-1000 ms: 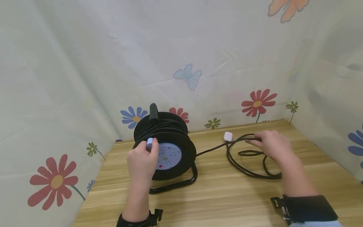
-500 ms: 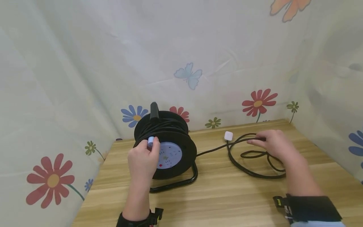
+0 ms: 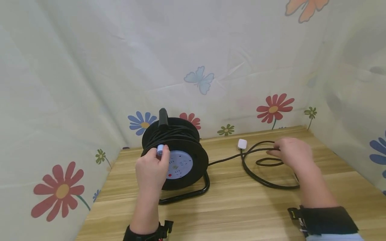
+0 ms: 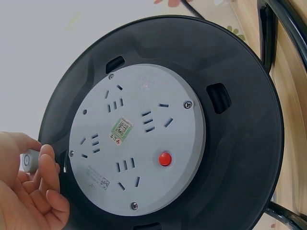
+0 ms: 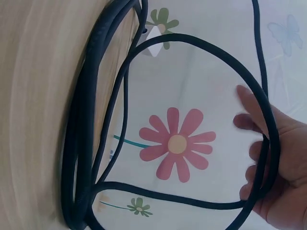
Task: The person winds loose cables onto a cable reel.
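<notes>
A black cable reel (image 3: 200, 157) stands on the table at centre left, wound with dark cable. Its round grey socket panel (image 4: 144, 177) with a red button (image 4: 165, 159) faces the left wrist camera. My left hand (image 3: 151, 169) pinches the small pale crank knob (image 3: 160, 149) at the rim side of that panel. From the reel's right side the black cable (image 3: 223, 161) runs to my right hand (image 3: 295, 154), which holds it with fingers loosely curled. In the right wrist view, cable loops (image 5: 192, 40) cross in front of the palm.
A white plug (image 3: 242, 144) lies at the back of the wooden table (image 3: 235, 214), left of the loose cable coil. A black tube stand (image 3: 185, 196) supports the reel. Behind is a fabric wall (image 3: 211, 43) printed with flowers and butterflies.
The left hand stays on the knob and the reel looks unmoved. The right hand shifts very slightly, and the loose cable loops under it change shape a little.
</notes>
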Demonstrator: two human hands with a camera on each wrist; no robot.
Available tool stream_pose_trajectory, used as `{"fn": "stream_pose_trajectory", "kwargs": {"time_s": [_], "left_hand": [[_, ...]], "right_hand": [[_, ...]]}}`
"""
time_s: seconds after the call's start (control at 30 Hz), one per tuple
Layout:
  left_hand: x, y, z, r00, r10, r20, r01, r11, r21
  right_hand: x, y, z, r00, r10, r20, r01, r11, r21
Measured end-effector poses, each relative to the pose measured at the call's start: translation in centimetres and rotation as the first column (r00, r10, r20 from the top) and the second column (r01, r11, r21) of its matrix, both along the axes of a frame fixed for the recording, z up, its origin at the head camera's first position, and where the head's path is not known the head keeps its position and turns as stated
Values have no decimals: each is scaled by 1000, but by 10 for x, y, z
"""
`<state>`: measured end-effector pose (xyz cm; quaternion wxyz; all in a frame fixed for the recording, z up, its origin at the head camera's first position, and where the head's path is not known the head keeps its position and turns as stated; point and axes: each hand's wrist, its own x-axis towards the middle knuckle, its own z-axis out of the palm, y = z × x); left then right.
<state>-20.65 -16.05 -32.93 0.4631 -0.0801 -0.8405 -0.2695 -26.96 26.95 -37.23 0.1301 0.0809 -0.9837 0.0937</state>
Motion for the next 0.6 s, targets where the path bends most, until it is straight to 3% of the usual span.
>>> {"fn": "stream_pose_trajectory", "kwargs": {"time_s": [0.13,0.23,0.6], "left_hand": [[0,0,0,1000,2,6,-2,1000,0],[0,-1,0,1000,7,9,-7,1000,1],[-4,-2,-3,1000,-15,3,15,1000,13]], "right_hand": [[1,-1,1,995,-96,20,97,995,-23],[3,-4,3,992,-125,16,126,991,-38],[3,-5,3,994,-70,84,70,998,-3]]}}
